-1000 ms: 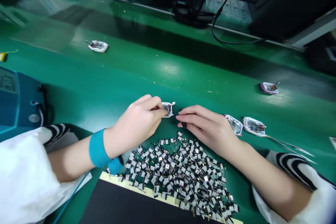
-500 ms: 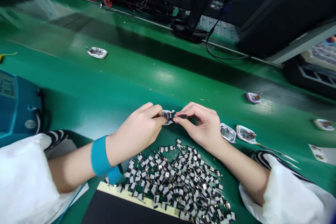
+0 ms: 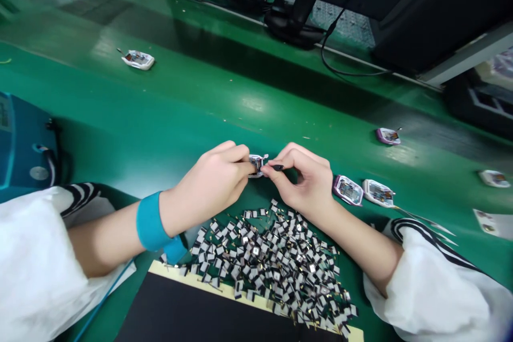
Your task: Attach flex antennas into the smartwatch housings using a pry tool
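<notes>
Near the middle of the green table, a small white-rimmed device with exposed circuitry is pinched in my left hand, which wears a teal wrist strap. My right hand closes its thumb and index finger on a small dark tool at the device's right edge; the tool's tip is too small to make out. Below both hands lies a large pile of small black-and-silver parts, partly over the cream edge of a black sheet.
Right of my right hand lie a purple-rimmed device and a white one. Tweezers lie beyond them. Other open devices sit at the far left and right. A blue machine stands left; a monitor stand is behind.
The view has shifted, so the table and hands appear higher. My right hand has drawn slightly closer to the device, and the purple-rimmed device beside it shows more fully.
</notes>
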Demonstrator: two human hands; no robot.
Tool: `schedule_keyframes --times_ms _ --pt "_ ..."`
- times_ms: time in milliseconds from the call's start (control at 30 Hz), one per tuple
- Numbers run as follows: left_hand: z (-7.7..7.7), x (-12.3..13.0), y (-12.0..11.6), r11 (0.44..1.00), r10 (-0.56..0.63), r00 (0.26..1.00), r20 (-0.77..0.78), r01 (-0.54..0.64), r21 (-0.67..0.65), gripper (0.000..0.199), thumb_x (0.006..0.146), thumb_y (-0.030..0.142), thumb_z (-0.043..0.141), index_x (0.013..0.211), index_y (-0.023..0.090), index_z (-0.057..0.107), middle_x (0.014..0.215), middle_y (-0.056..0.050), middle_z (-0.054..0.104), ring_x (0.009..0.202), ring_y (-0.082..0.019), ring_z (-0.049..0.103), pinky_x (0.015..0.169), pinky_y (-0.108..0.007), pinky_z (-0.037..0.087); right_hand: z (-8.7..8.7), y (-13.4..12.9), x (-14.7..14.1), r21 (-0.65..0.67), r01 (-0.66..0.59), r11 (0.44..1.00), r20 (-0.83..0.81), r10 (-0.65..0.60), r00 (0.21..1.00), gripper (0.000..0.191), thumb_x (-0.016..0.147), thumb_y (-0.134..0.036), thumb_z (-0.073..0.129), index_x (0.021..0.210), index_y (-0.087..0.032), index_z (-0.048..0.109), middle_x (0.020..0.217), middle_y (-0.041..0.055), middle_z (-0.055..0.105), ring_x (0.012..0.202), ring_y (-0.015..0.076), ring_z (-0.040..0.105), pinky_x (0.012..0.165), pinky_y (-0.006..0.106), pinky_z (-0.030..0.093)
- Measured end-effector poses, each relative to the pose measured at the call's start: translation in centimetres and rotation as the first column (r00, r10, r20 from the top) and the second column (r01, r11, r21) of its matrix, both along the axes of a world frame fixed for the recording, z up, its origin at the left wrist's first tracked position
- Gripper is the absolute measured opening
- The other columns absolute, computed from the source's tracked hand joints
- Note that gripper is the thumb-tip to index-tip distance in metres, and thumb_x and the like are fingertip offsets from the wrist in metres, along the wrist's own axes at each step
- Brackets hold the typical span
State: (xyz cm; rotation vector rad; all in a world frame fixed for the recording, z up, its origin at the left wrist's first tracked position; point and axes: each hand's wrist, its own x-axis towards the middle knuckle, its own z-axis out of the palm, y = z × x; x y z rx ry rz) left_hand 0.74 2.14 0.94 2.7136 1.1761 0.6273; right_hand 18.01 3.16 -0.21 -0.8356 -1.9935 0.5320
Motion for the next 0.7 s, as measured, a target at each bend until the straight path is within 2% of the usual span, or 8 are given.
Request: schedule_keyframes --times_ms 333,567,633,700 --pt "-0.34 -0.18 -0.04 1.0 -0.002 1.0 0.018 0.001 0.019 0.02 0.083 0.015 0.043 0.075 0.015 0.062 0.071 -0.003 0.052 0.066 -0.014 0.043 0.06 -0.026 0.037 -0.32 0.31 -0.27 -0.061 -0.025 0.998 -0.036 0.023 0.999 0.024 0.076 -0.013 0.055 0.057 -0.016 0.041 0.058 -0.0006 0.046 0.056 0.0095 0.045 0.05 0.023 0.037" --pt "-0.47 -0.08 -0.02 0.999 -0.006 1.0 0.018 0.005 0.045 0.02 0.083 0.014 0.042 0.079 0.013 0.062 0.072 -0.003 0.053 0.067 -0.015 0.045 0.061 -0.027 0.04 -0.26 0.5 -0.15 -0.221 -0.099 0.97 -0.132 0.071 0.989 0.025 0.075 -0.014 0.059 0.058 -0.016 0.04 0.064 -0.0017 0.045 0.055 0.0076 0.048 0.046 0.02 0.04" --pt "-0.55 -0.1 -0.01 0.999 -0.012 1.0 0.02 0.011 0.049 0.021 0.083 0.014 0.041 0.08 0.012 0.062 0.073 -0.003 0.053 0.071 -0.016 0.047 0.064 -0.028 0.042 -0.32 0.54 -0.21 -0.245 -0.105 0.964 -0.156 0.068 0.985 0.028 0.073 -0.016 0.061 0.057 -0.016 0.038 0.064 -0.0022 0.044 0.055 0.0074 0.049 0.046 0.019 0.041" --pt "-0.64 -0.19 0.01 0.998 -0.024 0.999 0.046 0.021 0.055 0.022 0.084 0.014 0.041 0.081 0.012 0.062 0.075 -0.004 0.054 0.083 -0.018 0.049 0.073 -0.03 0.044 -0.35 0.59 -0.26 -0.29 -0.122 0.949 -0.193 0.066 0.979 0.029 0.073 -0.017 0.062 0.057 -0.016 0.038 0.063 -0.0029 0.044 0.055 0.0074 0.051 0.047 0.02 0.042"
